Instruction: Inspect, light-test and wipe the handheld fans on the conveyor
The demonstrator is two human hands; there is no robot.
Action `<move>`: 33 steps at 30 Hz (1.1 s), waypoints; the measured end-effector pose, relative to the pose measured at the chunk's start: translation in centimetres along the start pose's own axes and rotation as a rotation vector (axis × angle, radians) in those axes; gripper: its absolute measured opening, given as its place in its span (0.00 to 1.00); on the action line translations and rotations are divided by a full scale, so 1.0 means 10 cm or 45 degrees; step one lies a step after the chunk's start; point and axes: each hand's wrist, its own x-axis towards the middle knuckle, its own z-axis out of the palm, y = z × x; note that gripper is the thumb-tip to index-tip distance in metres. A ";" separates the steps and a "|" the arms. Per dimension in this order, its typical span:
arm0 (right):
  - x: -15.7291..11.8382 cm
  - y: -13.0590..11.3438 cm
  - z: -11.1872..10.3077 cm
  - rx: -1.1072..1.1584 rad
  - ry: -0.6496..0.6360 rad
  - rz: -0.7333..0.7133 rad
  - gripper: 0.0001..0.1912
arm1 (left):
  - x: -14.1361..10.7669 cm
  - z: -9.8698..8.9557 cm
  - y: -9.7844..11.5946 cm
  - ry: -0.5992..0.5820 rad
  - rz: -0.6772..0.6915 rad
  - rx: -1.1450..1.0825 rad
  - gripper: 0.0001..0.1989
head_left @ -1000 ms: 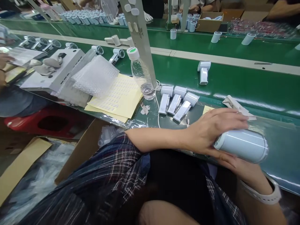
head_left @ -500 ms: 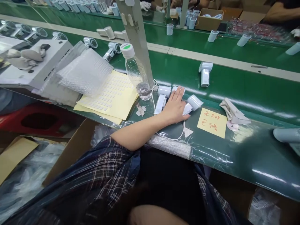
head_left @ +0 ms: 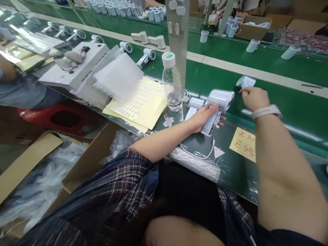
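In my left hand (head_left: 206, 118) is a pale blue hair-dryer-shaped device (head_left: 220, 99), with a round barrel head and a flat handle. The fingers wrap around the handle, raising it above the bench; its underside is partly hidden. A similar device (head_left: 196, 103) lies just left of that hand. Farther right, over the green belt, my right hand (head_left: 255, 99) has its fingers curled at another pale blue device (head_left: 245, 81). Only that one's head shows; its handle is behind the hand. A white cable (head_left: 197, 155) loops on the bench below my left hand.
A clear bottle (head_left: 173, 85) stands by the metal post (head_left: 180, 44). Yellow sticker sheets (head_left: 151, 112) and bubble bags (head_left: 119, 77) lie left. A handwritten yellow note (head_left: 242, 145) is near my right forearm. Bubble wrap (head_left: 194, 164) lines the front edge. Another person's arm (head_left: 7, 70) shows far left.
My left hand, earlier flat over the devices, now grips one and has lifted it. My right arm has come into view and reached the device on the belt. The view has shifted left.
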 end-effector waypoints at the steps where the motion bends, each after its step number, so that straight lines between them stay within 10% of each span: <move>1: -0.08 -0.04 -0.13 0.070 -0.043 0.021 0.24 | 0.03 0.00 0.00 0.046 -0.042 -0.117 0.34; 5: -0.78 -0.22 -0.45 0.183 -0.089 -0.138 0.21 | 0.10 0.00 0.07 0.093 -0.157 -0.477 0.32; 8: -1.36 -0.33 -0.29 0.360 -0.018 -0.413 0.26 | 0.07 -0.01 0.13 0.062 -0.157 -0.583 0.37; 12: -1.78 -0.47 0.23 0.493 0.061 0.038 0.16 | -0.02 0.01 0.19 0.016 -0.082 -0.512 0.39; 16: -1.93 -0.71 0.46 0.445 -0.128 -0.118 0.10 | -0.09 0.05 0.26 -0.022 0.011 -0.382 0.42; 24: -1.95 -0.88 0.23 2.035 -0.358 0.185 0.22 | -0.18 0.05 0.35 -0.032 0.061 -0.127 0.49; 33: -2.05 -0.89 0.43 1.645 0.002 0.247 0.22 | -0.16 0.08 0.27 -0.072 0.064 -0.345 0.46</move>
